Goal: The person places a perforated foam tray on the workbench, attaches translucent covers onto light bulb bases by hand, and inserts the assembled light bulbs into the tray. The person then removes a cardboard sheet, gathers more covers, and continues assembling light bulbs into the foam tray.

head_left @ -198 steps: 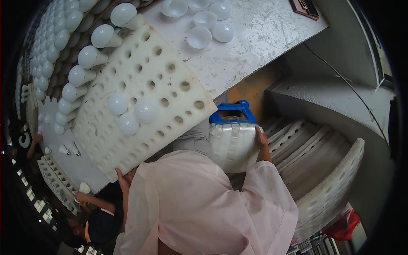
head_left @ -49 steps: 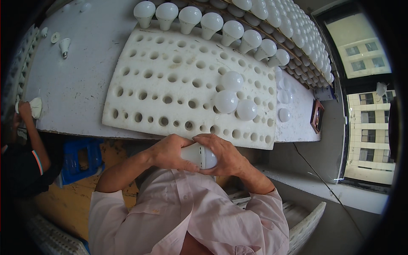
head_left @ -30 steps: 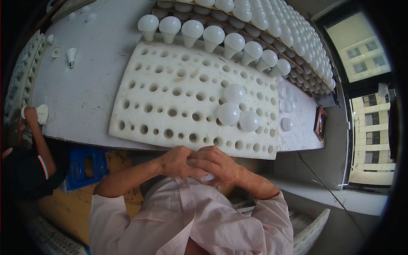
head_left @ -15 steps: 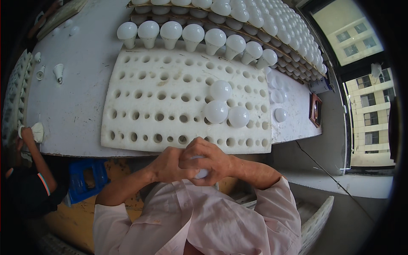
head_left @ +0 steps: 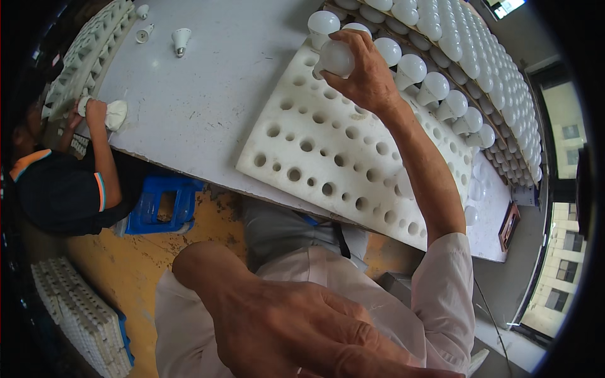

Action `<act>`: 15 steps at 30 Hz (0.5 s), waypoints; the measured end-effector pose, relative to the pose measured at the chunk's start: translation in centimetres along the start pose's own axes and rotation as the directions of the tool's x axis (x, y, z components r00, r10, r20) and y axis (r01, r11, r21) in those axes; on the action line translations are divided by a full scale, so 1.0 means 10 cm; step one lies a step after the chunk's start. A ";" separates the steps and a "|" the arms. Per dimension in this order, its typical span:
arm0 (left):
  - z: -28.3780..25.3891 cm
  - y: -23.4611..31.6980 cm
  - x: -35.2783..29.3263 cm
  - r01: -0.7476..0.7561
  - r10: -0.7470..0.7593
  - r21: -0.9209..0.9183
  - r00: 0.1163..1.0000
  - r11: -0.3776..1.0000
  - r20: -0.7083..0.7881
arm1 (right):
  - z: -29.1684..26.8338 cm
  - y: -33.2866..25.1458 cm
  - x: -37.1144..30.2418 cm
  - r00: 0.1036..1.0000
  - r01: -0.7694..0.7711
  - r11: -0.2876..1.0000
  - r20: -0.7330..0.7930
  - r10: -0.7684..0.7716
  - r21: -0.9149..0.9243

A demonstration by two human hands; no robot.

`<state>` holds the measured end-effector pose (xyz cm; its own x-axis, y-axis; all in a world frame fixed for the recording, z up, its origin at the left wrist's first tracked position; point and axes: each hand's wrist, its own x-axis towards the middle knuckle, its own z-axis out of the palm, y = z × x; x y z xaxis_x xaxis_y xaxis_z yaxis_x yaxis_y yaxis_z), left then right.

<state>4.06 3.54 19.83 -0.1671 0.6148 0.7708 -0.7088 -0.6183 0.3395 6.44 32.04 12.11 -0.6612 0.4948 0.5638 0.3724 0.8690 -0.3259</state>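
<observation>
My right hand is closed around a white light bulb, its round dome facing up. The hand holds it over the far left part of a white foam tray full of round holes. Further bulbs stand in a row along the tray's far edge, one bulb just beyond the held one. My left hand looms large at the lower edge, away from the tray, its back showing. Its fingertips run out of the picture, so what they hold, if anything, is hidden.
Stacked layers of bulbs rise behind the tray. Loose bulb parts lie on the grey table. At the left a co-worker's hand is beside a white cloth-like thing. A blue stool stands below the table edge.
My hands, together at the tray's near edge before, are now apart. The right has reached to the tray's far left with a bulb. The loose domes on the tray are no longer seen. My view has turned.
</observation>
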 end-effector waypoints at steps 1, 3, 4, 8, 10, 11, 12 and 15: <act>0.17 -0.13 -0.10 -0.299 0.254 -0.074 0.898 0.952 -0.359 | 0.16 0.08 0.12 1.000 -0.008 0.999 0.004 0.008 -0.044; 0.04 -0.06 -0.15 -0.332 0.310 -0.018 0.899 0.943 -0.311 | 0.38 0.25 0.26 0.999 -0.020 0.992 0.041 0.026 -0.123; -0.11 -0.01 -0.12 -0.367 0.366 0.042 0.897 0.929 -0.248 | 0.51 0.26 0.34 0.999 0.011 0.986 0.032 -0.005 -0.166; -0.48 0.02 -0.09 -0.493 0.497 0.184 0.867 0.850 0.027 | 0.73 0.30 0.44 0.992 0.020 0.958 0.127 0.017 -0.287; -0.71 0.01 -0.06 -0.552 0.525 0.211 0.833 0.807 0.172 | 0.74 0.32 0.38 0.983 -0.088 0.916 0.113 0.143 -0.392; -0.75 0.10 -0.08 -0.600 0.546 0.226 0.797 0.768 0.261 | 0.64 0.10 0.42 0.990 -0.072 0.903 0.083 0.118 -0.424; -0.79 0.17 -0.09 -0.645 0.558 0.232 0.754 0.728 0.347 | 0.53 -0.09 0.44 0.992 -0.056 0.905 0.077 0.098 -0.422; -1.05 0.09 -0.05 -0.736 0.559 0.184 0.629 0.651 0.540 | 0.04 -0.12 0.14 0.995 0.034 0.932 0.098 0.002 -0.361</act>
<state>-3.63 7.83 14.13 -0.1315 -0.2231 0.9659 -0.2129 -0.9452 -0.2473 4.74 31.68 13.00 -0.7211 0.4936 0.4862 0.5598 0.8286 -0.0109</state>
